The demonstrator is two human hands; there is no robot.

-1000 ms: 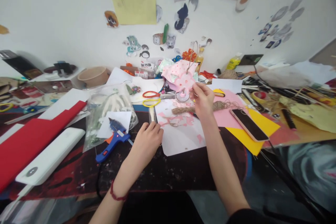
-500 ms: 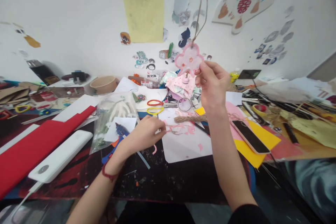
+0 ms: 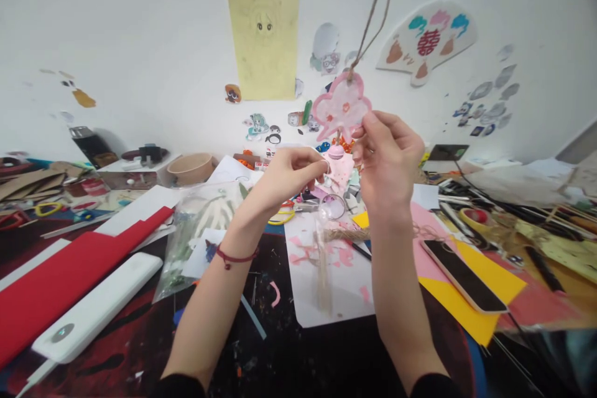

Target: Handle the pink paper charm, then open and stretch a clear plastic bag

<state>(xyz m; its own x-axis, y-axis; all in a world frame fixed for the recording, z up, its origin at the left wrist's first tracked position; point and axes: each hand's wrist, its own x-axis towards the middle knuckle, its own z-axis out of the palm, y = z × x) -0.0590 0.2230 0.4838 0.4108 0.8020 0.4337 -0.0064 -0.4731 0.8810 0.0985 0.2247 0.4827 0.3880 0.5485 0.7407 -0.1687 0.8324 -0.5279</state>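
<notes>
My right hand (image 3: 389, 155) pinches the right edge of a pink flower-shaped tag (image 3: 342, 107). A loop of brown twine (image 3: 373, 18) rises from the tag's top, and a small pink bell (image 3: 336, 151) hangs below it. My left hand (image 3: 298, 173), a red string bracelet (image 3: 237, 258) on its wrist, is closed on thin string or fibres, with a blurred tassel-like bundle (image 3: 323, 261) hanging beneath. The left fingertips are just left of and below the tag, apart from it. Under both hands lies a white sheet (image 3: 326, 305) with pink scraps.
Scissors with yellow handles (image 3: 282, 216) and a rope piece (image 3: 347, 235) lie behind the sheet. At right is a phone (image 3: 464, 275) on yellow paper; at left, a white power strip-like device (image 3: 100, 305) and red paper (image 3: 79, 255). Drawings hang on the wall.
My left hand has risen from the table to beside the tag, bringing the hanging bundle. The tag remains pinched in my right hand. The view has tilted upward.
</notes>
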